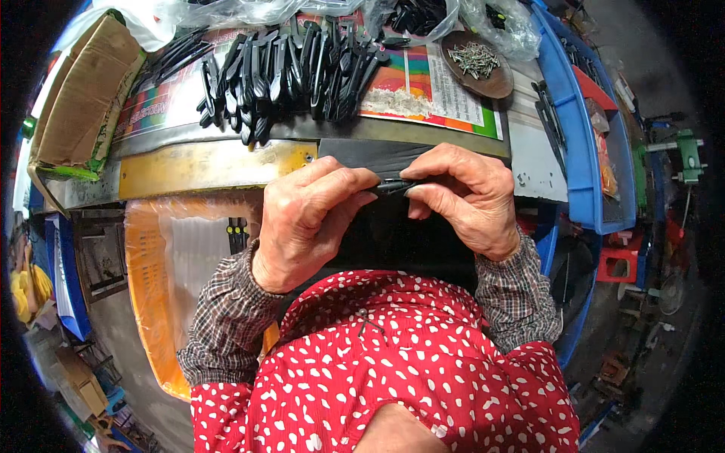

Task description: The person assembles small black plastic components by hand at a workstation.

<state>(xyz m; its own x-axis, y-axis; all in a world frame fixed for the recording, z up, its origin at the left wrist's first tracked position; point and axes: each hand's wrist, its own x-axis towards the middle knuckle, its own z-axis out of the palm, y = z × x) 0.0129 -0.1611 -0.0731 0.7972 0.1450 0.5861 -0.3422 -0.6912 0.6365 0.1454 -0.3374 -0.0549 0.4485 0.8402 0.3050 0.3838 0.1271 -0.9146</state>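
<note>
Between the fingertips of both hands is a small, slim black piece [393, 185], held level over the table's front edge; the fingers cover its ends, so its exact kind does not show. My left hand [306, 215] pinches it from the left, thumb and forefinger pressed together. From the other side my right hand [468, 198] grips it, also between thumb and forefinger. Beyond the hands lies a heap of long, black, handle-like pieces [279, 72]. Small metal screws or pins [476, 59] fill a round brown dish [497, 84] at the far right.
A worn cardboard box [83, 98] stands at the left end of the table. To the right is a long blue crate [580, 170] with bagged items. An orange basket [147, 302] lined with plastic sits below on the left. Clear plastic bags [506, 34] lie along the back.
</note>
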